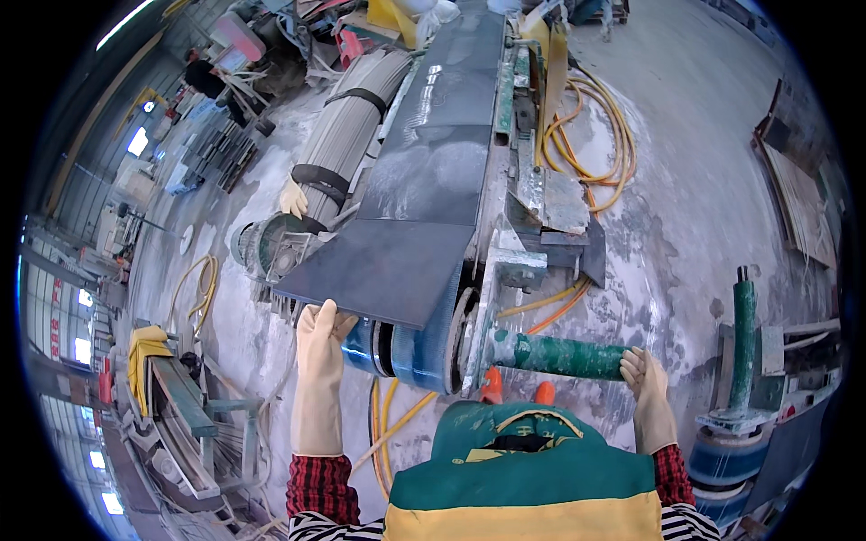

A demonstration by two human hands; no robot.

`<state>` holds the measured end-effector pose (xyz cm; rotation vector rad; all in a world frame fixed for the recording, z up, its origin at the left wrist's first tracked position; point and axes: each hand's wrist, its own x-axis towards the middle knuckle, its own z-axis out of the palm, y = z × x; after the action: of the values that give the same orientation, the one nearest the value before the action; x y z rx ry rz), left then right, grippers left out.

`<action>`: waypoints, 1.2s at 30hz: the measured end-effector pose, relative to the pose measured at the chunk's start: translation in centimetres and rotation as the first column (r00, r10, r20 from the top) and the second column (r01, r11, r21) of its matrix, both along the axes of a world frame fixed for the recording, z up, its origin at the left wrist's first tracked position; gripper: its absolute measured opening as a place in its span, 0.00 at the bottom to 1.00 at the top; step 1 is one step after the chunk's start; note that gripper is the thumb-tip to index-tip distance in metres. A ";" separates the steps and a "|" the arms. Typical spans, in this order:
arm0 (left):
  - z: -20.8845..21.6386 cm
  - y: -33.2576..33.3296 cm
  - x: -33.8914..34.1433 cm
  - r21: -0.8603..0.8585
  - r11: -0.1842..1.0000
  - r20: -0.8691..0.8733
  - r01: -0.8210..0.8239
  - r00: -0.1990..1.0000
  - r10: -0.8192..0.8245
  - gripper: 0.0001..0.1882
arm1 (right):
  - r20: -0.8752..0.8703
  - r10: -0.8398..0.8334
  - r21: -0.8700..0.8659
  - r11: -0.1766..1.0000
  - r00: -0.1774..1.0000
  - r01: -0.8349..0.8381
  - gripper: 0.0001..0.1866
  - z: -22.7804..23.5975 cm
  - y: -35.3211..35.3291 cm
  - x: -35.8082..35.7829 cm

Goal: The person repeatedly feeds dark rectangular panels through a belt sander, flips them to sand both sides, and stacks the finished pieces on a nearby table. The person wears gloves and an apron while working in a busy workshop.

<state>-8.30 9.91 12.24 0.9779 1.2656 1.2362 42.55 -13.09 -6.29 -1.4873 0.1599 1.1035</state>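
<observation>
A dark grey flat slab lies skewed on the near end of a belt conveyor, one corner jutting out to the left past the blue end roller. My left hand, in a long cream rubber glove, grips the slab's near left edge with fingers curled. My right hand, gloved alike, is closed at the outer end of a green, whitish-stained cylindrical bar that sticks out to the right of the conveyor frame. More dark slabs lie farther along the belt.
A motor and a strapped grey ribbed roll with a cream glove flank the belt's left. Yellow hoses coil on the right. A second machine stands at lower right, a green-framed rack at left. A person stands far left.
</observation>
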 end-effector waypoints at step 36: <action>-6.2 -1.0 -7.2 -0.239 0.887 0.649 0.396 0.744 -0.158 0.24 | 0.666 0.401 -0.745 0.399 -0.629 -0.535 0.21 13.7 29.1 -24.6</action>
<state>-15.51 8.94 6.07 0.4053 0.7403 0.9169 17.91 16.00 7.42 -1.8774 -2.3166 0.2190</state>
